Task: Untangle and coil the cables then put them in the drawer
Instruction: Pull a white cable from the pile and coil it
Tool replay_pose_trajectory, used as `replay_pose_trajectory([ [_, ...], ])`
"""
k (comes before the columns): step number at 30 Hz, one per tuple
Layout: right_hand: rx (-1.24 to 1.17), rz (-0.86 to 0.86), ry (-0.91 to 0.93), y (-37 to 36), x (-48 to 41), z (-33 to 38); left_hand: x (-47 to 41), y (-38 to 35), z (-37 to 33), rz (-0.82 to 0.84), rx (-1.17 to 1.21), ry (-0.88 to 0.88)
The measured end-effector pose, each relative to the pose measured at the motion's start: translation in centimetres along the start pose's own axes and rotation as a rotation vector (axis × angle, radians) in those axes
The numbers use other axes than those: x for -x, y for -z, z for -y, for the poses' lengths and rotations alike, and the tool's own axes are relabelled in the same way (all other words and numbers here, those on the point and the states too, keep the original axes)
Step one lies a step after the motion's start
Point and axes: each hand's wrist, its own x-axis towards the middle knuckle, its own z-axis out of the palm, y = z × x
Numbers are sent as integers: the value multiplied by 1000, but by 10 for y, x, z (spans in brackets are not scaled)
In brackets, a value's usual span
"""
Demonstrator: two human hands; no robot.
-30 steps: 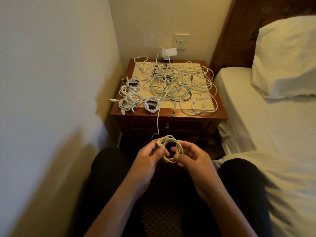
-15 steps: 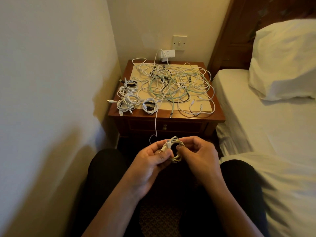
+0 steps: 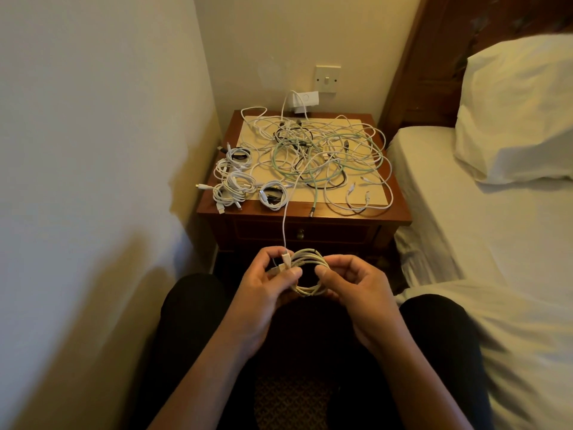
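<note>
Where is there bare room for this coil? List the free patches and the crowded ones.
Free: the mattress between the nightstand and the pillow; a narrow mat patch between the small front coil and the green cable. Crowded: coiled cables fill the nightstand's left side, the tangle covers its middle and right.

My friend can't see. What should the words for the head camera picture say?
Two hands, the left hand and the right hand, hold a small white cable coil in front of a wooden nightstand. On it lie a big cable tangle and, at its left, several coiled cables; its drawer is closed.
</note>
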Motion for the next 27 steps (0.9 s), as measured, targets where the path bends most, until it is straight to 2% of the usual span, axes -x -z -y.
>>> replay_pose_trajectory([
  [4, -88, -2, -41, 1, -4, -3, -2, 0, 1, -43, -25, -22],
  [8, 58, 19, 18, 4, -10, -3, -4, 4, 0, -114, -377, -232],
  [12, -16, 36, -94, 10, -26, 3, -10, 4, -11, -61, -182, -77],
  [13, 3, 42, -97, 11, -30, 3, -11, 4, -13, -47, -221, -93],
  [17, 170, 106, -36, 12, -45, 5, -30, 13, -28, -89, -805, -291],
  [20, 391, 78, 50, 16, -66, 12, -60, 25, -55, -241, -938, -390],
  [23, 478, 31, 135, 20, -92, 27, -98, 34, -89, -377, -1015, -490],
  [27, 585, 14, 206, 20, -125, 50, -158, 44, -123, -422, -1119, -501],
])
